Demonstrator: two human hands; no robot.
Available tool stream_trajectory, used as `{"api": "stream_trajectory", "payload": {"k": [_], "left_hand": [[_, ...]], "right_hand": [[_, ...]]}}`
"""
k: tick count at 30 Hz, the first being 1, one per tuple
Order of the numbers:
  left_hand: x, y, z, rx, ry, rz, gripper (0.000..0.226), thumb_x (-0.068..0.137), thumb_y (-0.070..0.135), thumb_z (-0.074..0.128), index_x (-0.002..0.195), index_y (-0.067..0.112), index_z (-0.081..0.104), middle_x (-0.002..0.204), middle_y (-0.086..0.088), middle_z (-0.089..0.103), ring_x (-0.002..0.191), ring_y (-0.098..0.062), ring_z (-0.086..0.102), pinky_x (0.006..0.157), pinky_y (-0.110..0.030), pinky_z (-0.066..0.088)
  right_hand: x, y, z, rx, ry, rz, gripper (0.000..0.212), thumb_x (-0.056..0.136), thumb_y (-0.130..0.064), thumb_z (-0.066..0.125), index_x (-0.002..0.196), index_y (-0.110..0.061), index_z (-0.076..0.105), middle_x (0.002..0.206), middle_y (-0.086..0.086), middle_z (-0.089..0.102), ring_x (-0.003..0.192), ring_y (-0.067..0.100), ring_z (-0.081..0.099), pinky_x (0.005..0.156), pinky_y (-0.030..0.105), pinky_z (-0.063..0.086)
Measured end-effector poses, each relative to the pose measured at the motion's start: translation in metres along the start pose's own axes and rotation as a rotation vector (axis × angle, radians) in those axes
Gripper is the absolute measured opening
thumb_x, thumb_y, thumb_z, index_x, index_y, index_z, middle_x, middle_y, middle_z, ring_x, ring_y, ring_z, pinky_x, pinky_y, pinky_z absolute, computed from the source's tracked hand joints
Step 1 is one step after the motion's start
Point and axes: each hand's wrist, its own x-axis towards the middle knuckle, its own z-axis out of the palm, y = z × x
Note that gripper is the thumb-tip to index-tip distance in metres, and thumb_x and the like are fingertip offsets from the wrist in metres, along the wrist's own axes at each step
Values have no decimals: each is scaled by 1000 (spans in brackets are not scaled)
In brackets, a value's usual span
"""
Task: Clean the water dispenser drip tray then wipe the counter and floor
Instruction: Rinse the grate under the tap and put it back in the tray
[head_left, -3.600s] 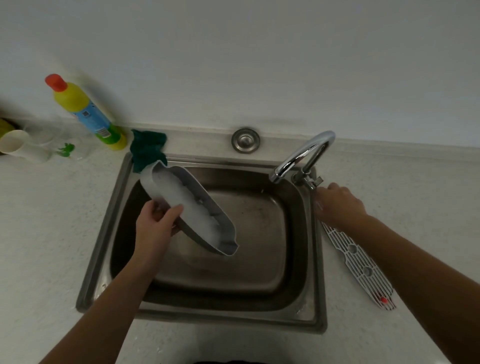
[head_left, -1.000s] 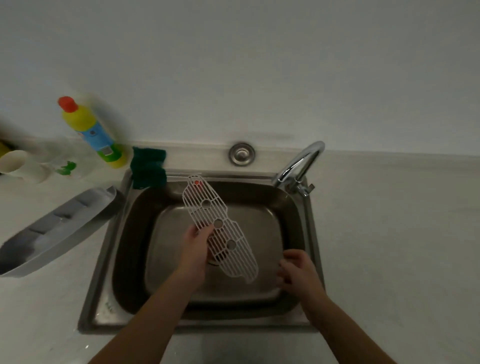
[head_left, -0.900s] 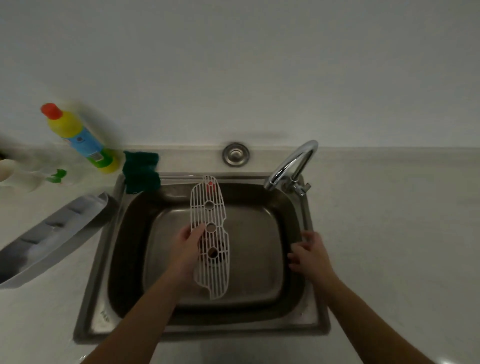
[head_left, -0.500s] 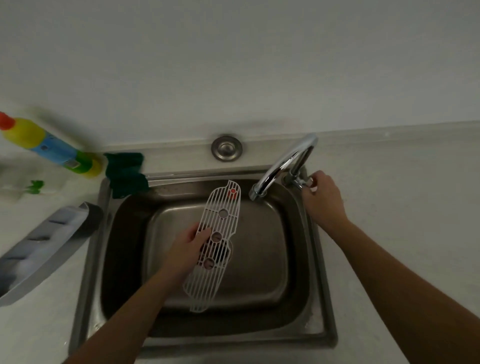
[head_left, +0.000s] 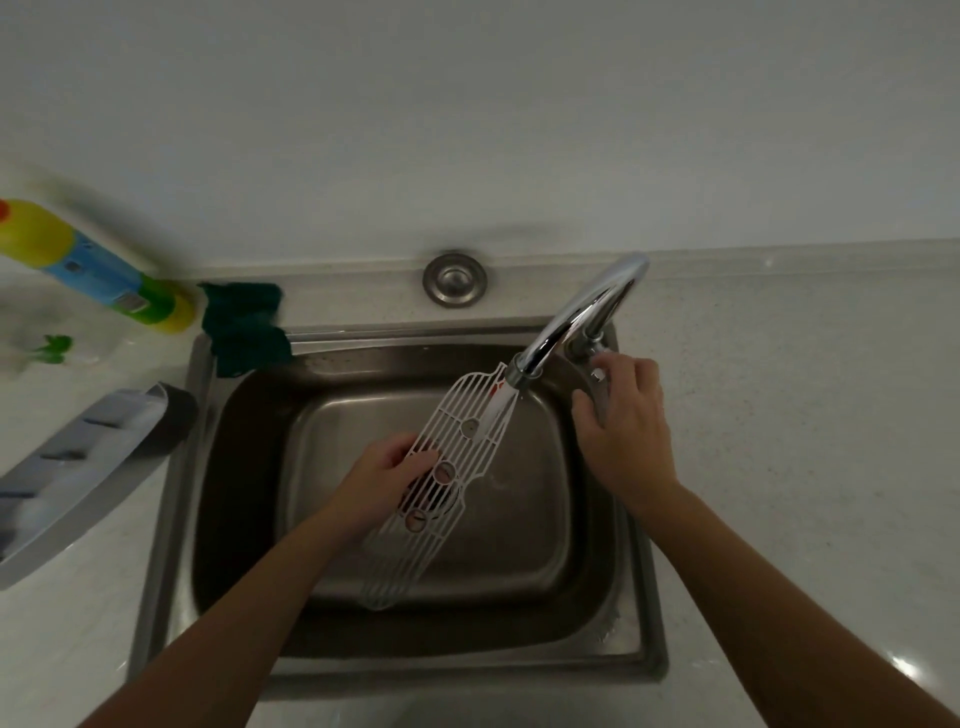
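Note:
My left hand (head_left: 382, 480) grips the long white drip tray grate (head_left: 457, 452) by its left edge and holds it slanted over the steel sink (head_left: 171, 499). The grate's far end, with a red mark, sits under the spout of the chrome tap (head_left: 576, 317), and water runs onto it. My right hand (head_left: 623, 421) grips the tap's handle at the sink's back right corner. The grey drip tray base (head_left: 88, 467) lies on the counter to the left of the sink.
A yellow and blue detergent bottle (head_left: 98, 267) lies tilted at the back left. A dark green sponge (head_left: 244, 325) sits on the sink's back left corner. A round metal cap (head_left: 455, 278) is set behind the sink. Pale counter (head_left: 805, 441) spreads to the right.
Water has started to flow from the tap. My left hand has raised the grate's far end under the spout. My right hand stays on the tap handle.

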Motion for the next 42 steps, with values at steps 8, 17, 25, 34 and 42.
{"api": "stream_trajectory", "payload": {"k": [8,17,25,34,42], "left_hand": [[-2,5,-9,81,-243,-33,18,104,26,58,110,25,75,98,-7,80,76,-17,75,55,-19,54],[-1,-25,-49,-144,-111,-196,18,99,29,67,111,25,78,113,-12,79,101,-28,78,86,-43,62],[-15,-60,-25,-590,267,-207,15,103,12,60,114,14,69,87,-8,79,67,-13,74,55,-26,60],[-20,-63,13,-555,380,-204,14,106,25,56,105,20,69,91,-4,81,72,-14,77,56,-26,57],[-42,-64,6,-419,422,-142,20,102,30,62,93,34,79,88,3,77,76,-11,72,60,-24,56]], "right_hand": [[0,-22,10,422,-489,435,31,104,-50,48,126,-29,54,103,-1,71,79,13,73,61,24,55],[-7,-15,2,787,-340,630,26,106,-33,51,103,-14,70,83,3,76,69,16,72,63,28,59],[-23,-20,-11,793,-152,603,24,107,-32,50,104,-20,70,92,1,77,81,16,74,68,29,60],[-48,-11,-19,557,-36,506,22,108,-33,46,103,-24,65,102,4,70,94,24,71,81,43,62],[-62,13,-24,412,2,486,32,105,-29,49,84,-23,72,79,5,72,67,10,66,67,34,53]]}}
